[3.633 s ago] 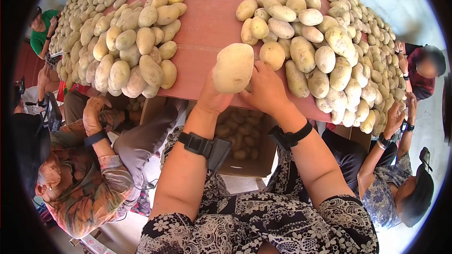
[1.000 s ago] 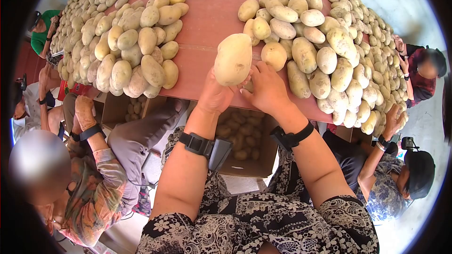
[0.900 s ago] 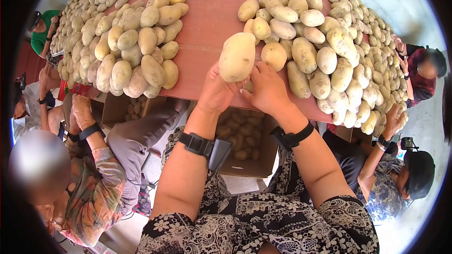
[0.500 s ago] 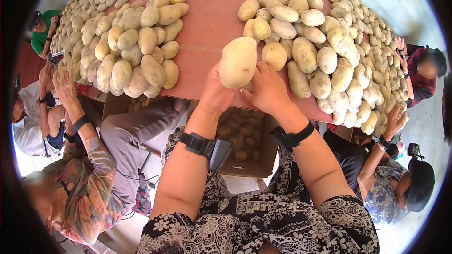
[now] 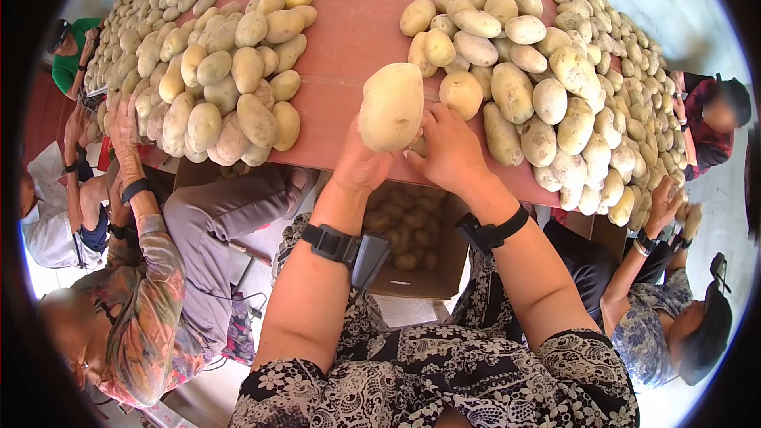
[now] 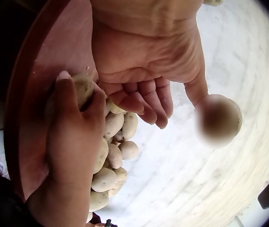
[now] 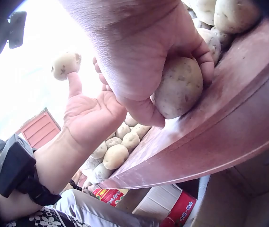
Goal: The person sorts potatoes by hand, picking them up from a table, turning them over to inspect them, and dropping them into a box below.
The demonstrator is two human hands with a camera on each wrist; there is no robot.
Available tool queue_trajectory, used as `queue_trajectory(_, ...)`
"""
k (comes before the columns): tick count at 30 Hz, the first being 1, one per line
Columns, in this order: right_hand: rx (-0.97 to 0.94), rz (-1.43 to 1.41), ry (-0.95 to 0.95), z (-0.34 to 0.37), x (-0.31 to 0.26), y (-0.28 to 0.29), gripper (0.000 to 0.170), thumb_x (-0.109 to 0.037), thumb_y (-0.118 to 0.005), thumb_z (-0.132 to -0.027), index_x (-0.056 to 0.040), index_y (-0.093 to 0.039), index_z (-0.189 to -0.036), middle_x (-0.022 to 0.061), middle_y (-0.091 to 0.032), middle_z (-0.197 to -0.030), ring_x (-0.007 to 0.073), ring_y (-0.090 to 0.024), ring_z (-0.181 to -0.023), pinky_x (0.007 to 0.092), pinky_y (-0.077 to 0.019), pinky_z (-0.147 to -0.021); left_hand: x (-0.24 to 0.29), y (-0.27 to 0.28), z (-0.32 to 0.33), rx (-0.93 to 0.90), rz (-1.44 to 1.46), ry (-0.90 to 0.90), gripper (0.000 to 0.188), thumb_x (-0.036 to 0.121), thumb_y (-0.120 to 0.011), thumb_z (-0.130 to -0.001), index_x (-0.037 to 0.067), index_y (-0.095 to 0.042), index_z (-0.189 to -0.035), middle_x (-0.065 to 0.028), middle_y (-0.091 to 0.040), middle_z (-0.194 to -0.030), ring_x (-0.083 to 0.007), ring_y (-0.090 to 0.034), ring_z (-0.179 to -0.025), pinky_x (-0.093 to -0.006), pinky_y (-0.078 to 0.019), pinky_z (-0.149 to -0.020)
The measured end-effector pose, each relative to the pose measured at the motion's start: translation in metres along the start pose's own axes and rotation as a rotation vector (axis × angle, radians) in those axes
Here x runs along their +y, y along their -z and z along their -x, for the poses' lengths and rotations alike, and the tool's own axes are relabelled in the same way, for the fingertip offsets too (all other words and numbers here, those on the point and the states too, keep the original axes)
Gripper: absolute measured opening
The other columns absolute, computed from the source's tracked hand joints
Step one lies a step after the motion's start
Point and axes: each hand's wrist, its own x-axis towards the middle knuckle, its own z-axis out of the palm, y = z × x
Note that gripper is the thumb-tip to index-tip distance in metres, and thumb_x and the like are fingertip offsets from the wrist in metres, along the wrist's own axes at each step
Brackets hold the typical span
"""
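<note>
A large pale potato (image 5: 392, 107) sits at the tip of my left hand's (image 5: 363, 166) raised thumb. In the left wrist view, the other fingers of the left hand (image 6: 146, 61) hang loosely bent, apart from that potato (image 6: 219, 120). My right hand (image 5: 452, 150) is beside it at the table's front edge. The right wrist view shows the right hand (image 7: 141, 61) gripping a second potato (image 7: 179, 87) between thumb and fingers, close above the red tabletop; the head view mostly hides this potato.
Potatoes are heaped on the red table (image 5: 341, 40) in a left pile (image 5: 212, 67) and a right pile (image 5: 547, 99). A cardboard box (image 5: 404, 281) of potatoes stands below the front edge. Other people sit at both sides, one in a patterned shirt (image 5: 147, 309) at left.
The potato on my left thumb has shifted slightly left since half a second ago. My right hand stays in place. The left neighbour's hand has moved right, against the left pile.
</note>
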Motion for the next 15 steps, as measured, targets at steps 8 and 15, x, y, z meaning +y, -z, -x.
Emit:
queue_trajectory(8, 0.002, -0.011, -0.009, -0.001, -0.001, 0.000, 0.056, -0.025, -0.081, -0.073, -0.0067, -0.056, -0.119, 0.0131, -0.055, -0.112, 0.0333, -0.056, -0.109, 0.0434, -0.0517, -0.088, 0.005, -0.004, -0.002, -0.005, 0.122, 0.023, 0.034, 0.018, -0.064, -0.096, 0.006, -0.059, -0.127, -0.0041, -0.066, -0.118, -0.0139, -0.064, -0.102, -0.0305, -0.0525, -0.085)
queue_trajectory(15, -0.033, -0.002, -0.032, -0.001, -0.003, 0.002, 0.057, -0.025, -0.081, -0.073, -0.0064, -0.056, -0.121, 0.0130, -0.055, -0.113, 0.0332, -0.056, -0.109, 0.0436, -0.0516, -0.088, 0.005, -0.005, -0.001, 0.047, 0.060, 0.031, 0.048, 0.032, -0.064, -0.095, 0.004, -0.053, -0.131, -0.0080, -0.067, -0.110, -0.0157, -0.063, -0.096, -0.0298, -0.0512, -0.085)
